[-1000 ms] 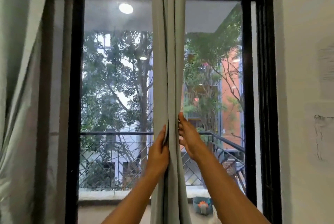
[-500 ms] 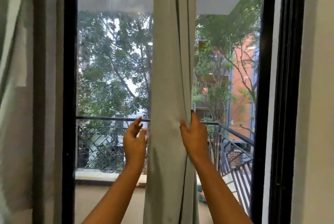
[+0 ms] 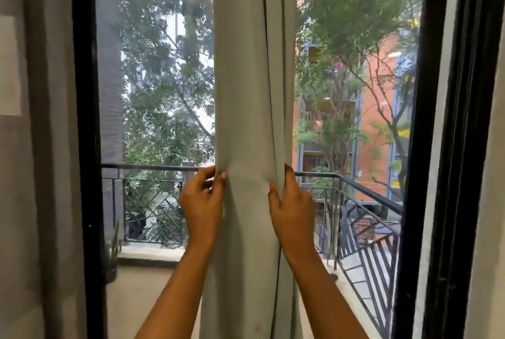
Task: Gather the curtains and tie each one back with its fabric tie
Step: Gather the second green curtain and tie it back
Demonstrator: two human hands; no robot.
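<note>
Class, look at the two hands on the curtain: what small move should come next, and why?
Probably draw both hands together to bunch the curtain. The left hand pinches its left edge and the right hand grips its right edge, with the cloth spread flat between them, not yet gathered.

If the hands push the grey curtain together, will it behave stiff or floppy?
Probably floppy: the curtain hangs in soft vertical folds and puckers where the left hand pinches it. It seems fairly thick, as no daylight shows through, so the bunch may feel bulky.

Matt grey cloth curtain (image 3: 251,92)
</note>
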